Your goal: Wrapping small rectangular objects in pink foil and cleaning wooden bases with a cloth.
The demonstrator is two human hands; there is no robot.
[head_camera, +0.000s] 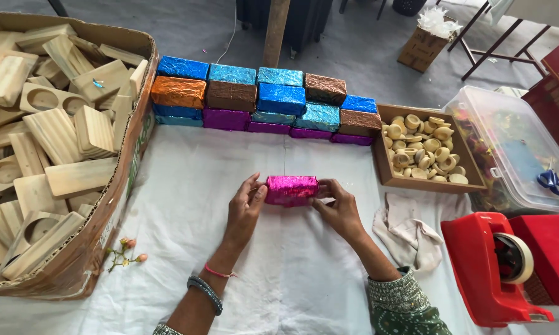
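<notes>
At the centre of the white-draped counter (186, 186): one block wrapped in magenta foil (291, 190), held level between both hands just above the cloth. Left hand (243, 209) closed on its left end, thumb on the near face; right hand (337, 208) closed on its right end, fingers pinching the foil there. Step in hand, by judgement — pressing down the end folds of the wrap; the next move seems to call for a firm hold on those folds so the foil does not spring open, with the red tape dispenser (499, 267) near the right forearm. Behind, against the far edge: a stack of finished blocks (267, 99) in blue, copper, brown and purple foil, three tiers high. Containers — large cardboard box (115, 205) at left, heaped with bare wooden blocks (56, 130), several with round recesses; shallow brown tray (385, 170) at right, filled with small pale wooden rings and cups (422, 146); clear lidded plastic bin (509, 149) beyond it, holding mixed coloured items, blue-handled scissors (551, 181) lying on its lid. A crumpled cloth (406, 229) lies by the tray.
</notes>
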